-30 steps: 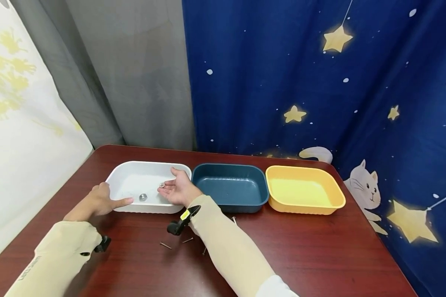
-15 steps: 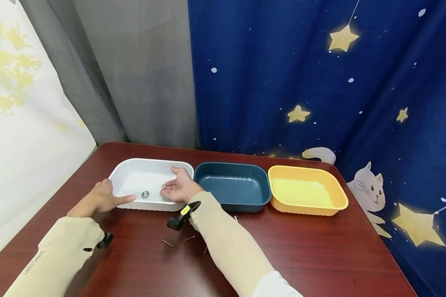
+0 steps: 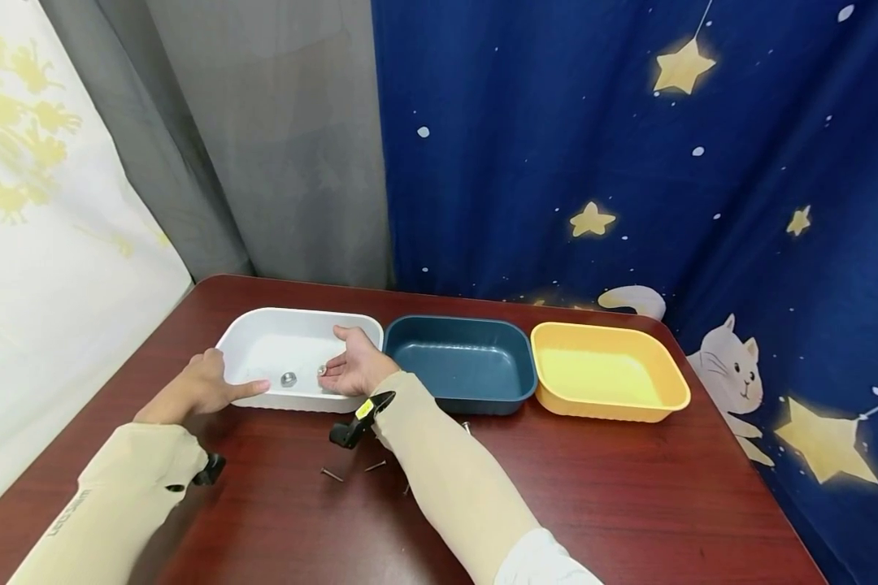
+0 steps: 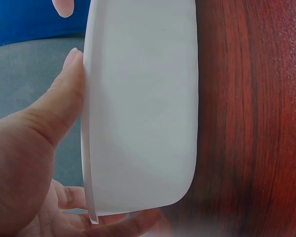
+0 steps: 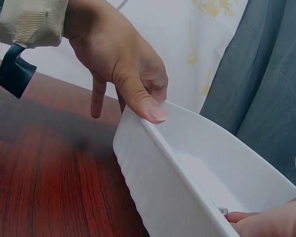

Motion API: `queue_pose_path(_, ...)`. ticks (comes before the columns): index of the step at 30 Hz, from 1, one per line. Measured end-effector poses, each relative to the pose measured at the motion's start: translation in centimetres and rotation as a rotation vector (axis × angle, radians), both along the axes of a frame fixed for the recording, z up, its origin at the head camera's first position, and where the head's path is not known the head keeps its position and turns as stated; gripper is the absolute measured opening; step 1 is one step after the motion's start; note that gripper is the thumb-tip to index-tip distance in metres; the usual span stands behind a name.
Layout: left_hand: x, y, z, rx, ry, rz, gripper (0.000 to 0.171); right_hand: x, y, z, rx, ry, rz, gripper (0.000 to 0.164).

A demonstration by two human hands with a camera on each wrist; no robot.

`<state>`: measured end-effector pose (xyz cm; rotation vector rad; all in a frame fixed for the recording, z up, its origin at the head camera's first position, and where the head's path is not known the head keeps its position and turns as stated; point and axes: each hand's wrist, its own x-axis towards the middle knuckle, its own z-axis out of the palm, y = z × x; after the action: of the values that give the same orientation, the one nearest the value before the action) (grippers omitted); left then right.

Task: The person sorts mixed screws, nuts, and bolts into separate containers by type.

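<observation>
My left hand (image 3: 206,385) grips the left end of a white plastic tray (image 3: 267,345). Its thumb lies over the near rim, and its other fingers reach round the corner, as the right wrist view shows. Inside the tray, my right hand (image 3: 354,366) has its thumb spread away from extended fingers. A small metal nut (image 3: 322,370) is at those fingertips; whether they touch it or only lie beside it, I cannot tell. A larger hex nut (image 3: 288,379) lies on the tray floor between the hands. The left wrist view has the tray's outer wall (image 4: 143,108) up close.
A dark blue tray (image 3: 461,361) stands directly right of the white one, followed by a yellow tray (image 3: 607,370). Several screws, among them one screw (image 3: 332,474) and another screw (image 3: 375,465), lie on the reddish-brown table (image 3: 629,504), some partly behind my right forearm.
The head view has shifted slightly, so the trays appear a little further right and higher. Both hands keep nearly the same places at the white tray.
</observation>
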<state>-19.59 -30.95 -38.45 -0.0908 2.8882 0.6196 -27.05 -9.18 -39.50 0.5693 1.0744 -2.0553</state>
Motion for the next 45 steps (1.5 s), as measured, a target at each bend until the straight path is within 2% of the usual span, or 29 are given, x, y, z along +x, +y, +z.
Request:
queue_pose_path(14, -0.1, -0.1, -0.1, 0.006, 0.0, 0.0, 0.123, 0.0, -0.1, 0.0, 0.033, -0.029, -0.02, 0.077)
queue_pose_path(22, -0.2, 0.1, -0.3, -0.002, 0.018, -0.007, 0.113, 0.1, 0.1, -0.2, 0.026, -0.021, -0.042, 0.074)
queue_pose_path(26, -0.1, 0.1, -0.3, -0.007, 0.016, -0.01, 0.116, 0.1, 0.4, -0.1, 0.008, -0.012, -0.046, 0.071)
queue_pose_path(32, -0.3, -0.2, -0.3, -0.022, 0.012, -0.014, 0.118, 0.1, 1.0, 0.7, -0.045, 0.011, -0.032, 0.065)
queue_pose_path(41, -0.5, -0.2, -0.1, -0.024, 0.003, -0.014, 0.119, 0.2, 2.5, 2.6, -0.145, 0.11, 0.002, 0.066)
queue_pose_path(45, -0.4, -0.1, -0.1, -0.017, 0.003, -0.014, 0.118, 0.3, 3.6, 3.4, -0.172, 0.159, 0.042, 0.066)
